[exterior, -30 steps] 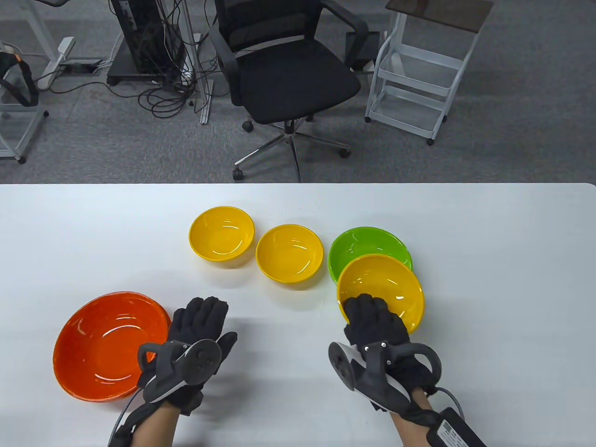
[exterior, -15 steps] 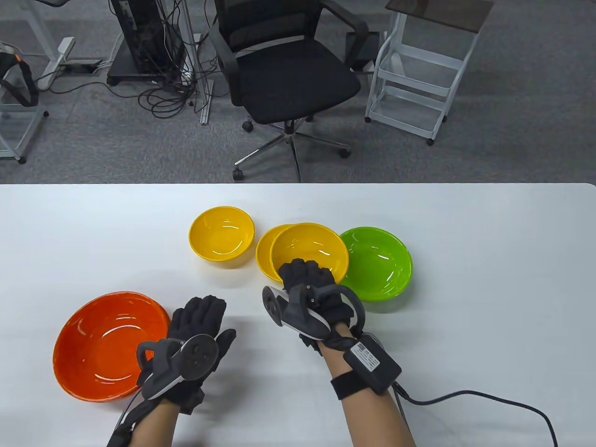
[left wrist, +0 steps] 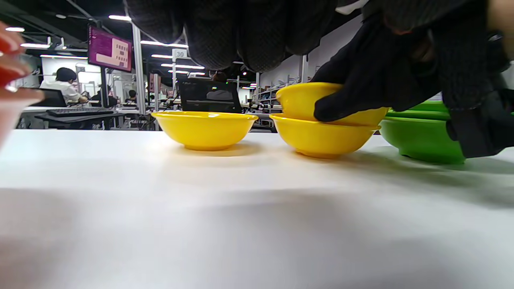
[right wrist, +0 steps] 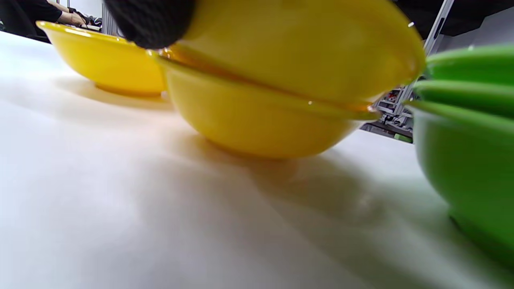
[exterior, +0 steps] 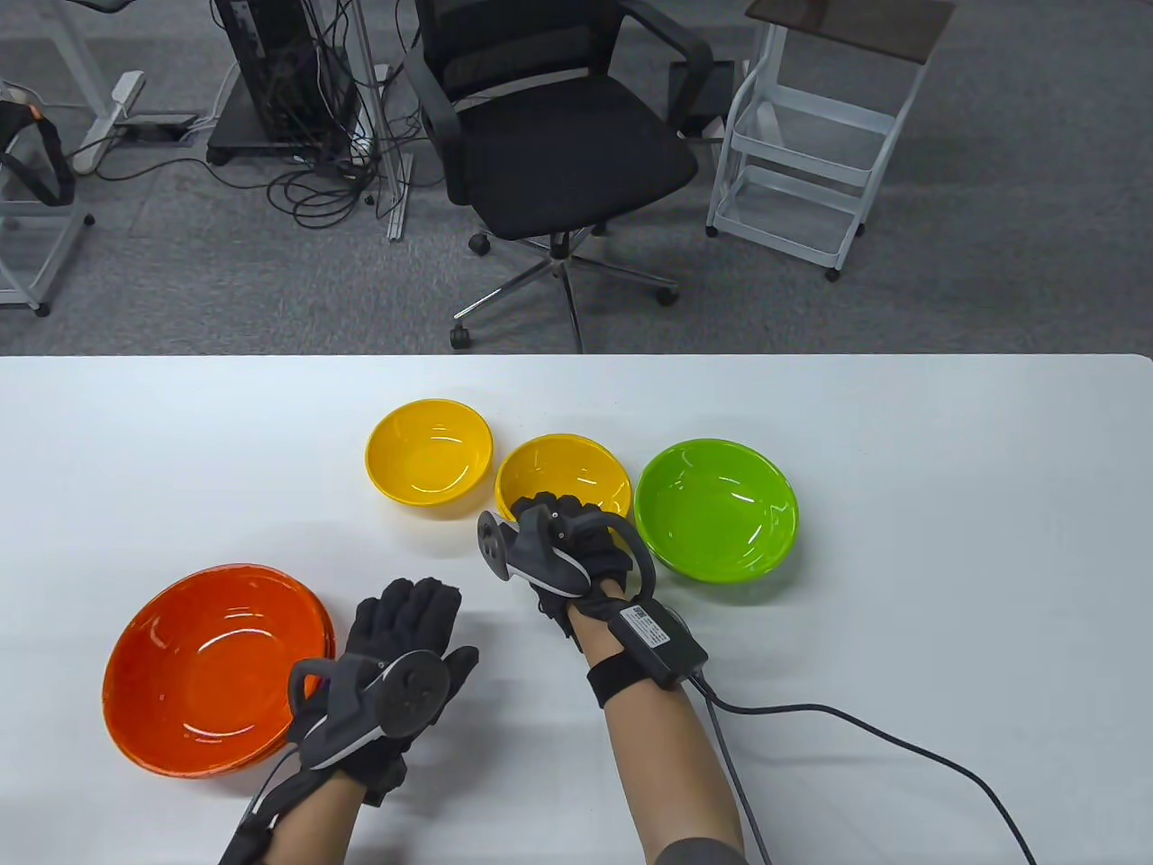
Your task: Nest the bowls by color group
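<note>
Right hand (exterior: 567,541) grips the near rim of the upper yellow bowl (left wrist: 321,98), which sits inside the lower yellow bowl (left wrist: 321,138) at mid-desk. Table view merges the pair into one yellow disc; left wrist view shows two stacked rims, a gloved finger (left wrist: 341,108) pressed on the upper bowl's outer wall. Right wrist view, close and low: upper bowl tilted, its rim lifted on the right side, so probably not fully seated, though the blur makes this hard to judge.

Left hand (exterior: 396,667) lies flat on the white desk (exterior: 901,631), fingers spread, holding nothing, just beside the orange bowl (exterior: 212,671). Table view hints at a second orange rim beneath it; not certain.

Third yellow bowl (exterior: 429,453) stands alone to the left of the nested pair, near but apart. Green bowl (exterior: 716,509) stands just right of the pair; right wrist view shows layered green rims that the table view does not reveal.

Bowls all round, shallow, glossy, with bright highlights; plastic-looking. Gloves black knit, matte. Desk surface smooth, matte white. Office chair (exterior: 558,135) and white cart (exterior: 811,153) on grey carpet beyond.
</note>
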`<state>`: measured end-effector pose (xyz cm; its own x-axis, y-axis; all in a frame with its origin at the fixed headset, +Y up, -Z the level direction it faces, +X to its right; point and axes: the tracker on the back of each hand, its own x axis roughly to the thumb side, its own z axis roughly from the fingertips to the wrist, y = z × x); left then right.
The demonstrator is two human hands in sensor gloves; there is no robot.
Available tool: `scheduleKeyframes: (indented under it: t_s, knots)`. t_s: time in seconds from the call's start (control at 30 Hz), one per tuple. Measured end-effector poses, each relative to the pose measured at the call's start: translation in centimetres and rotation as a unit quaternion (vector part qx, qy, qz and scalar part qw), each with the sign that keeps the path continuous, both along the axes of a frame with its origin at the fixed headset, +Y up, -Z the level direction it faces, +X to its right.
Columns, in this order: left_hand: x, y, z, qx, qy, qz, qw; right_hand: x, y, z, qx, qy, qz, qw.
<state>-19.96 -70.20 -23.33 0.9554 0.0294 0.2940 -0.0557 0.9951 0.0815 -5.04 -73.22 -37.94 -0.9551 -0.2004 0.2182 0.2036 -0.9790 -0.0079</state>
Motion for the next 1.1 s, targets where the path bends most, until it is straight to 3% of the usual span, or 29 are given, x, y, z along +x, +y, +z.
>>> scheduleKeyframes:
  t_s: [0.47,0.73,0.87,1.1]
  knots:
    - [0.5,0.0,0.1,-0.005,-0.005,-0.001,1.0,0.0,-2.1,-0.8,-0.037,-0.028,0.005,0.999]
    - [0.4,0.1,0.1,-0.004,-0.004,0.003,1.0,0.1,-1.9,-1.1,-0.083,-0.044,0.025,0.995]
    - [0.4,0.1,0.0,-0.005,-0.004,0.006,1.0,0.4,-0.2,-0.2,-0.049,-0.038,0.022,0.998]
    - [-0.1,0.5,0.3,0.004,0.0,0.022,1.0,0.2,5.5,1.8,0.026,-0.01,-0.026,0.999]
